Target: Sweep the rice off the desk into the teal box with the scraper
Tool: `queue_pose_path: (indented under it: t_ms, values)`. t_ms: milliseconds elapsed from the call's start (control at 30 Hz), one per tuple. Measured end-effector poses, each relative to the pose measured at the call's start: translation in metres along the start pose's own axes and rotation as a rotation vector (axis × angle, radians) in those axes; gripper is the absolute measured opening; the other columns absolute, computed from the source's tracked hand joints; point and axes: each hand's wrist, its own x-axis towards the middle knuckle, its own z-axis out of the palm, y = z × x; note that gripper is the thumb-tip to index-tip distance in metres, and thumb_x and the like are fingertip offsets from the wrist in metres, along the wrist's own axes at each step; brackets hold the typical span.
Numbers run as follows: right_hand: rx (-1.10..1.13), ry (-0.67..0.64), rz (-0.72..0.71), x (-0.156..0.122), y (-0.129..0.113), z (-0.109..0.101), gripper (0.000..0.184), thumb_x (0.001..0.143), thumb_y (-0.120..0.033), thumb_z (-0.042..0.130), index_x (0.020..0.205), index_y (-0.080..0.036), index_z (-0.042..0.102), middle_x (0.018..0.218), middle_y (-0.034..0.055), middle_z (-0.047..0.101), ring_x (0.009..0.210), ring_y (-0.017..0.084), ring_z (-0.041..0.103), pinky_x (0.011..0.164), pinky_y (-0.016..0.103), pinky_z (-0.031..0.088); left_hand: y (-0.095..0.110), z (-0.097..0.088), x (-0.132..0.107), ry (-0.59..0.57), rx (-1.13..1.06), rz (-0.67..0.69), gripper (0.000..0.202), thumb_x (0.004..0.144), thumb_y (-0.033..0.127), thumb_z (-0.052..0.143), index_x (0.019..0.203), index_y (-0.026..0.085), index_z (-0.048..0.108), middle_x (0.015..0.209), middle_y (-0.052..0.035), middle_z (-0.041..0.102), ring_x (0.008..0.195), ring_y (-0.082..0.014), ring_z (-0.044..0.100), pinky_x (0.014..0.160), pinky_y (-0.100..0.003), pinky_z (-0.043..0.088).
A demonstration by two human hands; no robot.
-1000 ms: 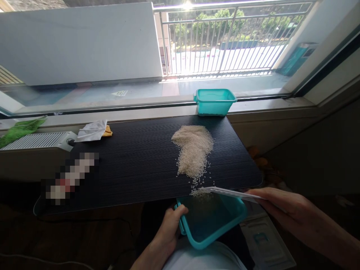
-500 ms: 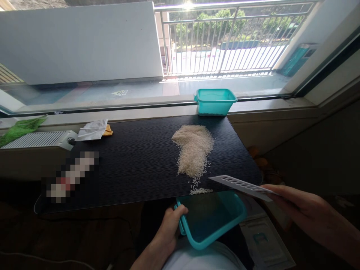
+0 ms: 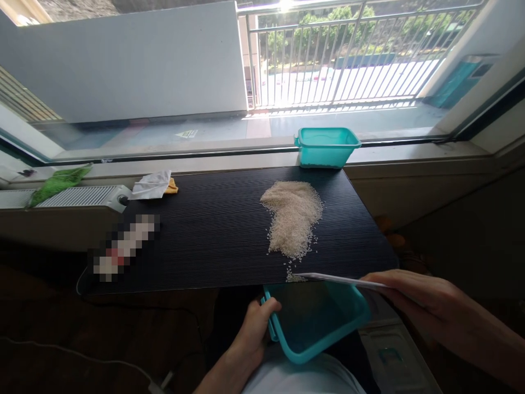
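My left hand (image 3: 258,323) grips the left rim of a teal plastic container (image 3: 301,354), which sits just below the near edge of the dark table (image 3: 205,230). My right hand (image 3: 414,290) is closed on the end of a flat white slotted scraper (image 3: 336,278), now seen almost edge-on. The scraper's tip reaches a few rice grains (image 3: 293,278) at the table's edge, above the container. Farther back lies a larger heap of rice (image 3: 293,216), with loose grains around it.
A second teal container (image 3: 328,156) stands at the table's far right corner by the window. White and yellow cloths (image 3: 151,186) lie at the far left corner. A radiator (image 3: 86,197) with a green cloth (image 3: 61,183) is left of the table. A blurred patch (image 3: 125,246) covers something at the table's left.
The scraper has moved down and left to the table's edge and turned edge-on. The small line of rice there has shrunk. My left hand keeps its hold; the whole view has shifted slightly.
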Motion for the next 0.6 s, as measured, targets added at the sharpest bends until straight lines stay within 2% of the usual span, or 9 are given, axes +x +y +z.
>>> queue_pose_path:
  t_ms: [200, 433, 600]
  values:
    - [-0.002, 0.068, -0.113, 0.024, -0.005, 0.008, 0.024, 0.093, -0.038, 0.058, 0.101, -0.025, 0.077, 0.098, 0.0039, 0.080, 0.084, 0.019, 0.075, 0.076, 0.022, 0.060, -0.005, -0.005, 0.005, -0.035, 0.001, 0.022, 0.009, 0.064, 0.013, 0.062, 0.072, 0.013, 0.060, 0.061, 0.0000, 0.057, 0.053, -0.0111, 0.051, 0.054, -0.023, 0.042]
    - [0.010, -0.036, -0.108, 0.017, 0.007, 0.004, 0.024, 0.093, -0.040, 0.058, 0.107, -0.034, 0.076, 0.104, 0.0005, 0.080, 0.088, 0.020, 0.076, 0.076, 0.022, 0.061, -0.013, -0.011, 0.013, -0.062, -0.009, 0.049, 0.013, 0.064, 0.017, 0.064, 0.077, 0.014, 0.063, 0.064, -0.0012, 0.060, 0.056, -0.0125, 0.052, 0.055, -0.024, 0.042]
    - [0.017, 0.027, -0.140, 0.024, 0.015, 0.008, 0.026, 0.089, -0.042, 0.064, 0.110, -0.033, 0.076, 0.103, 0.0037, 0.080, 0.087, 0.023, 0.076, 0.077, 0.025, 0.062, -0.005, -0.004, 0.005, -0.058, -0.024, 0.022, 0.016, 0.060, 0.015, 0.063, 0.076, 0.013, 0.061, 0.062, -0.0003, 0.057, 0.054, -0.0117, 0.050, 0.053, -0.023, 0.040]
